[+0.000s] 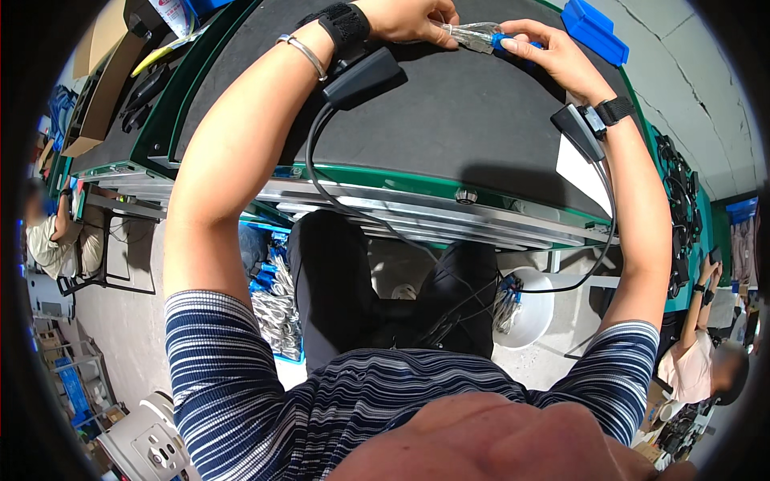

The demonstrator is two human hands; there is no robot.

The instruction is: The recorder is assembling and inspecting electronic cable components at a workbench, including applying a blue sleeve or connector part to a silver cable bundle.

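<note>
At the far side of the dark work mat [449, 120], my two hands hold a coiled clear-grey cable [473, 37] between them. The fingers of my left hand [409, 19] are closed on the coil's left end, near a thin tie around it. My right hand [553, 54] pinches the blue plug [500, 42] at the other end, thumb on top. Part of the plug is hidden by the fingers. Each wrist wears a black strap with a small wired black box, the left one [365, 78] and the right one [579, 132].
A blue tray [595, 32] sits beyond my right hand. White paper [579, 172] lies near the mat's right edge. Below the bench are a blue crate of cables [277, 309] and a white bucket [536, 309] with more. Co-workers sit at both sides.
</note>
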